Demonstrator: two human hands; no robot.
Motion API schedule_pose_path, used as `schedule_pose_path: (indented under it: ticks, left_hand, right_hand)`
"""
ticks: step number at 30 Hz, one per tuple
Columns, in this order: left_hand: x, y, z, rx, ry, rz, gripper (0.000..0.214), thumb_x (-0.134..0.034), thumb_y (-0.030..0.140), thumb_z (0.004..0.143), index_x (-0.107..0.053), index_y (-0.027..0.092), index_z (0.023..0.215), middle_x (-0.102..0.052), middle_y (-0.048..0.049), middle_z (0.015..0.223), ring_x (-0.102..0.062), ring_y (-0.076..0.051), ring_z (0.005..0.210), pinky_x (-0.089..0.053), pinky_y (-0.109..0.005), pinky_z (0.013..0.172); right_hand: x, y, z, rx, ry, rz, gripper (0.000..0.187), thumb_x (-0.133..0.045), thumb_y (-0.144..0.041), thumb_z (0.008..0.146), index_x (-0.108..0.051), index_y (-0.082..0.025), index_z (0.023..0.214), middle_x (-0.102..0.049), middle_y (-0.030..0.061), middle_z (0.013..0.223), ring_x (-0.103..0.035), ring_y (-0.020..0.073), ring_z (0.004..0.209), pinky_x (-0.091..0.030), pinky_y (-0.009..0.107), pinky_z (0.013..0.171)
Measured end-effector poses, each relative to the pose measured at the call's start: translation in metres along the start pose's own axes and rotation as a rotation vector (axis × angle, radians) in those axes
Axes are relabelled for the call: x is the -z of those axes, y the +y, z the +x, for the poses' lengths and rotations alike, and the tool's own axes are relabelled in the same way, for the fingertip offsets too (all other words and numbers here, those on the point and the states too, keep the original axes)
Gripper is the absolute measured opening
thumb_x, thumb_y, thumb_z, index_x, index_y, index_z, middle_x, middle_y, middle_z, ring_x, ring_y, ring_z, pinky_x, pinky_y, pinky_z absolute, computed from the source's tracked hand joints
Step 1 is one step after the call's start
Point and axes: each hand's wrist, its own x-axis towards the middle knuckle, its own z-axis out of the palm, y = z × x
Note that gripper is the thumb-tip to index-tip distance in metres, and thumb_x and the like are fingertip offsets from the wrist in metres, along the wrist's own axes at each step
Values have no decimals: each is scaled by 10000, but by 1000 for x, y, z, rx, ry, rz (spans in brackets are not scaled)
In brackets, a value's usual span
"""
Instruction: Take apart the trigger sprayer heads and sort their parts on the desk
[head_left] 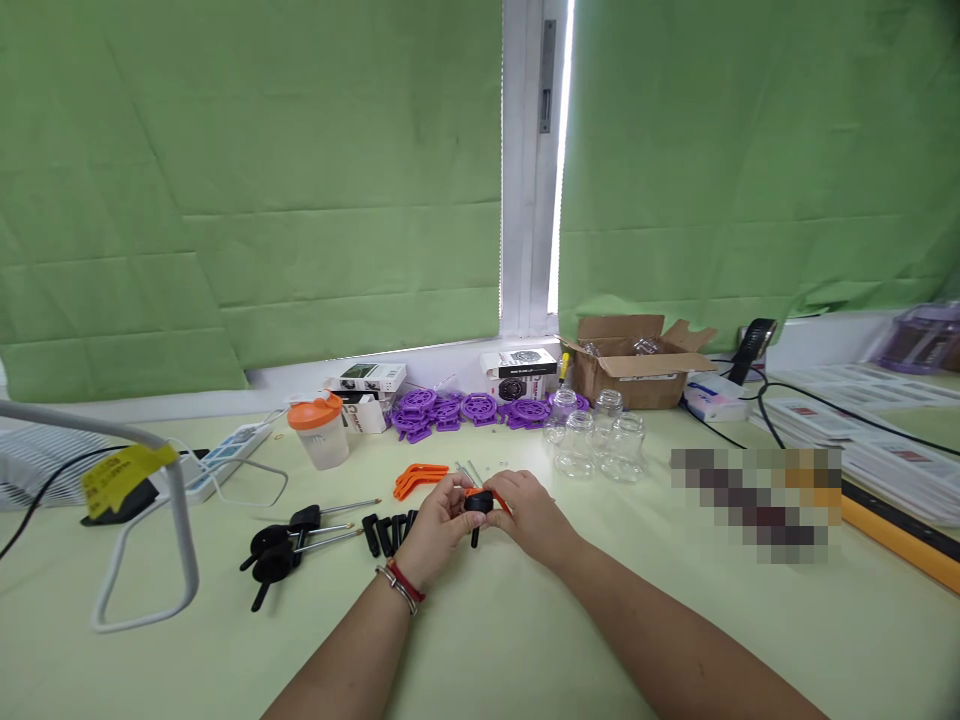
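Just above the table's middle, my left hand [441, 522] pinches a round black plastic part [478, 503] with a short stem pointing down. My right hand [531, 512] closes from the other side, its fingers round a thin orange plastic piece [501, 502] that meets the black part. The fingers hide how the two join. Behind my left hand lie angled orange plastic pieces [420, 478]. Several short black tubes [384, 534] are beside my left wrist. Farther left, round black parts with stems and long metal rods [276, 556] lie together.
Several clear jars [577, 445] stand behind my right hand, near purple plastic wheels [480, 408] and an open cardboard box [630, 375]. An orange-lidded shaker cup [321, 430] stands at back left. A white bent tube stand [187, 560] and a power strip [232, 455] occupy the left.
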Motion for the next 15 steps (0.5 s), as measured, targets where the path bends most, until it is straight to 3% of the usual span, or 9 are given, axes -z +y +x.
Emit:
schedule_pose_path:
  ticks: [9, 15]
  left_hand:
    - [-2, 2, 0, 44, 23, -43, 321, -675, 202, 699, -483, 207, 956, -646, -9, 849, -588, -155, 825, -411, -282, 783]
    - [-5, 5, 1, 99, 66, -75, 359, -719, 206, 649, -493, 202, 928, -664, 3, 794, -597, -142, 732, -415, -265, 736]
  right_hand:
    - [-4, 2, 1, -17, 3, -22, 260, -680, -362, 754, -598, -178, 918, -645, 42, 878, -556, 187, 820, -415, 337, 784]
    - [-6, 3, 1, -38, -11, -44, 261, -678, -373, 754, -603, -183, 917, -638, 41, 859, -547, 185, 796, -421, 331, 765]
